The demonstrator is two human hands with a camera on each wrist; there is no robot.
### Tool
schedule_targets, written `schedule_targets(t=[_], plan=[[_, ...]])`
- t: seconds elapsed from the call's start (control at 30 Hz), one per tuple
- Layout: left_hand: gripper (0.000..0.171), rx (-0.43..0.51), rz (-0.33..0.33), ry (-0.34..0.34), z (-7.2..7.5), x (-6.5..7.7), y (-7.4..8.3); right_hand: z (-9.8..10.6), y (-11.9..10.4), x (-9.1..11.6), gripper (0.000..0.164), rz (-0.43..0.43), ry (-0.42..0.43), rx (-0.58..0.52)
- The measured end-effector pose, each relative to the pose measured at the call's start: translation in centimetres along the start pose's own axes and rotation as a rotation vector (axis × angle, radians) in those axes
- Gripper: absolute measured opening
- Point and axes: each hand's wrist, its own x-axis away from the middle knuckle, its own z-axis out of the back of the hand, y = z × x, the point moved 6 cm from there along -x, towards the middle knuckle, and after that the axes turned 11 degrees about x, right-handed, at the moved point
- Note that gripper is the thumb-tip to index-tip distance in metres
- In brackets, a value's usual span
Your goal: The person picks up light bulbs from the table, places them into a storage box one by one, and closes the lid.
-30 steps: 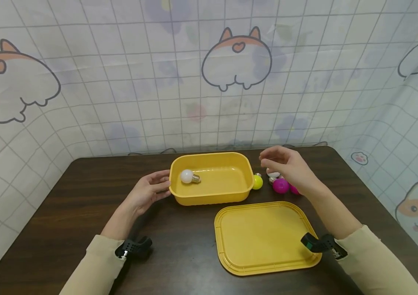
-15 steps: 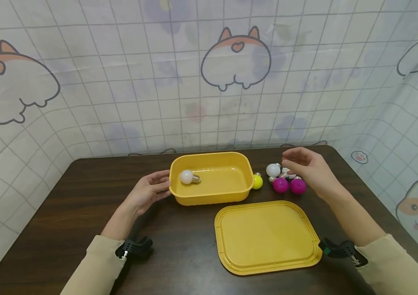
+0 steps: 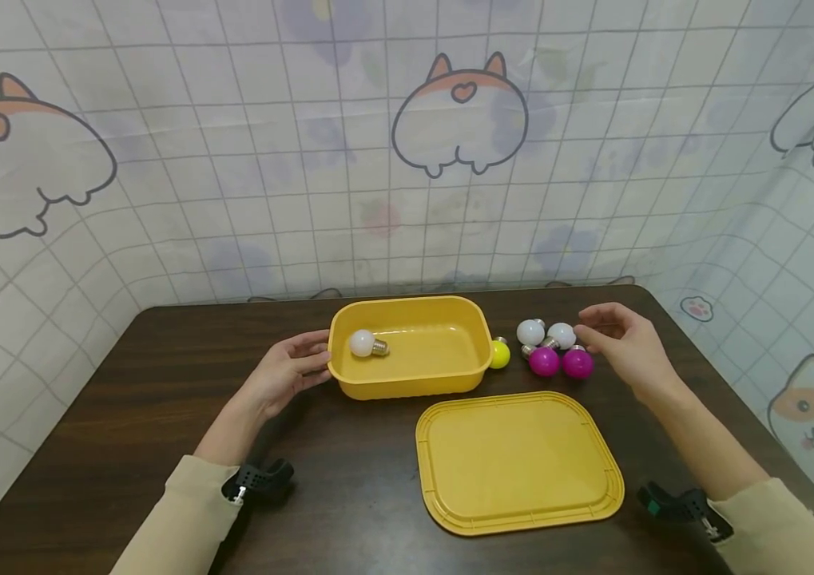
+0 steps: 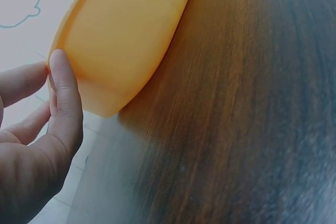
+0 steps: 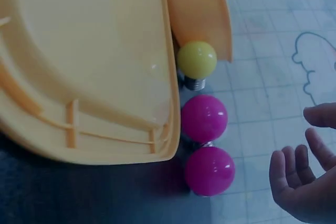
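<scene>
A yellow plastic box (image 3: 414, 387) stands toward the table's back, with one white light bulb (image 3: 362, 343) lying inside. My left hand (image 3: 291, 371) touches its left end, fingers and thumb spread along the wall; the left wrist view has the fingertips right at the box's edge. To the right lie two white bulbs (image 3: 530, 332), two magenta bulbs (image 3: 544, 362) and a yellow bulb (image 3: 499, 354), which sits against the box. My right hand (image 3: 625, 347) is just right of this group, fingers loosely bent and holding nothing, fingertips close to the right white bulb (image 3: 561, 335).
A yellow lid (image 3: 519, 463) lies flat in front of the box and bulbs. The dark wooden table (image 3: 349, 495) ends at the back near a white gridded cloth (image 3: 270, 184) with printed dogs.
My right hand has moved rightward from above the bulbs to their right side and a little lower, uncovering the white and magenta ones. My left hand and the box have stayed put.
</scene>
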Motion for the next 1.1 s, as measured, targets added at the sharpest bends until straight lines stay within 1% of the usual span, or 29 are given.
schedule_targets(t=[0.1, 0.23, 0.43, 0.5, 0.63, 0.73, 0.83, 1.1], plan=[[0.055, -0.001, 0.002, -0.002, 0.0, 0.0, 0.0, 0.0, 0.5, 0.3, 0.042, -0.029, 0.026, 0.006], [0.054, 0.0, 0.002, 0.001, 0.0, 0.0, 0.0, -0.3, 1.1, 0.8, 0.043, -0.071, 0.04, 0.014], [0.053, -0.007, 0.002, -0.005, -0.1, 0.0, 0.0, -0.5, 2.0, 1.0, 0.051, -0.123, 0.025, 0.081], [0.053, -0.006, 0.003, -0.005, -0.1, -0.1, 0.0, -0.6, 2.3, 0.9, 0.055, -0.131, -0.006, 0.108], [0.053, -0.008, 0.004, 0.001, -0.1, -0.2, 0.0, -1.2, 3.0, 0.5, 0.062, -0.142, -0.101, 0.175], [0.053, -0.011, 0.003, 0.001, 0.0, -0.2, -0.1, -1.6, 3.5, 0.2, 0.066, -0.15, -0.157, 0.198], [0.053, -0.008, 0.002, -0.001, 0.1, -0.3, -0.1, -1.8, 3.8, 0.1, 0.068, -0.158, -0.181, 0.195], [0.054, -0.013, -0.001, -0.012, 0.2, -0.3, -0.1, -2.1, 4.5, -0.1, 0.066, -0.17, -0.208, 0.212]])
